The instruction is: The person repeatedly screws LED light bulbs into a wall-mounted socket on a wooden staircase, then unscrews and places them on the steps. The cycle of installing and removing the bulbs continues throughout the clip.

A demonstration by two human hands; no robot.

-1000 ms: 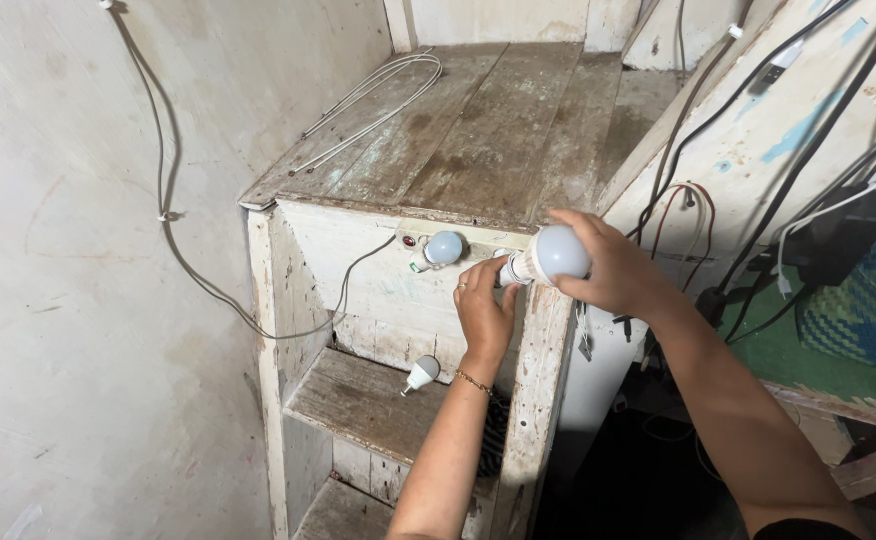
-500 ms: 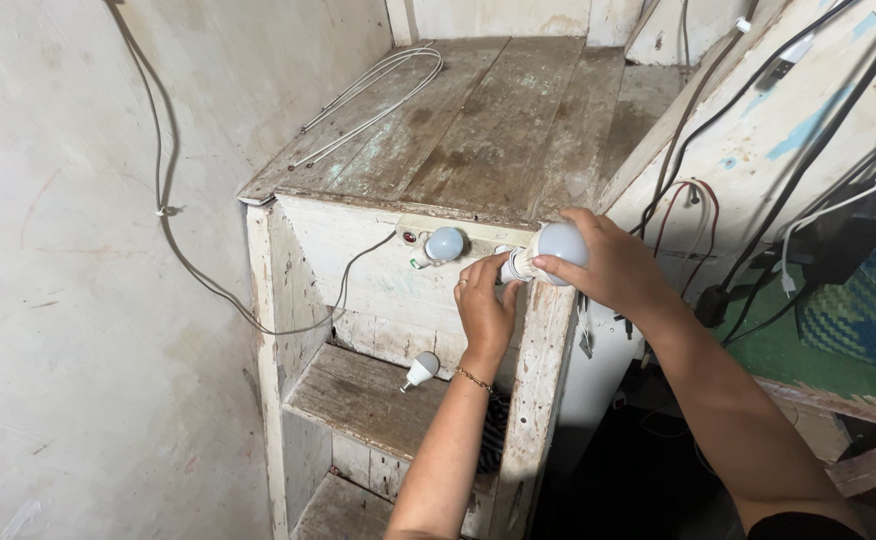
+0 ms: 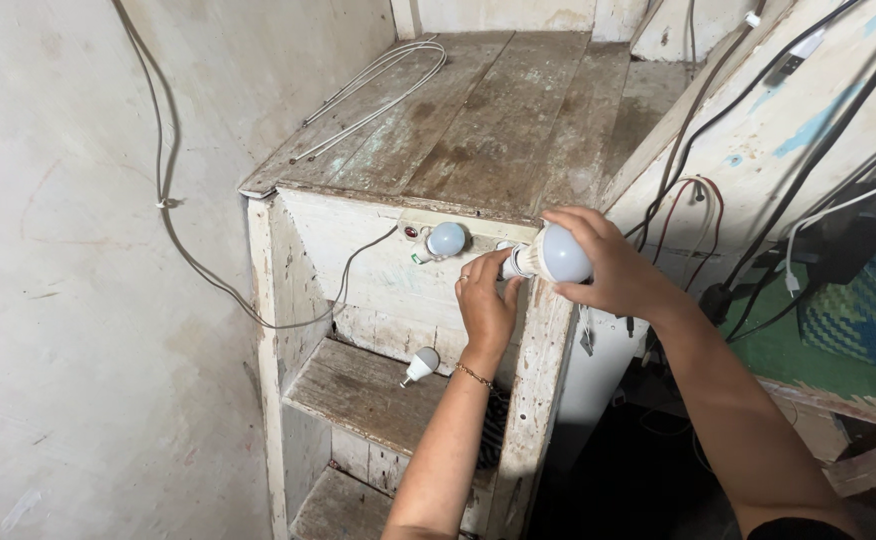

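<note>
The right hand (image 3: pixel 613 270) is closed around a white LED bulb (image 3: pixel 555 256), its base pointing at nine o'clock toward the front panel of a worn wooden cabinet (image 3: pixel 478 130). The left hand (image 3: pixel 486 305) (a thin bracelet on its wrist) rests flat and holding nothing on that panel, fingertips just beside the bulb's base. A second bulb (image 3: pixel 445 240) sits in the panel at nine o'clock from the held one, and a third bulb (image 3: pixel 421 365) lies on the shelf (image 3: pixel 358 390) at seven o'clock.
</note>
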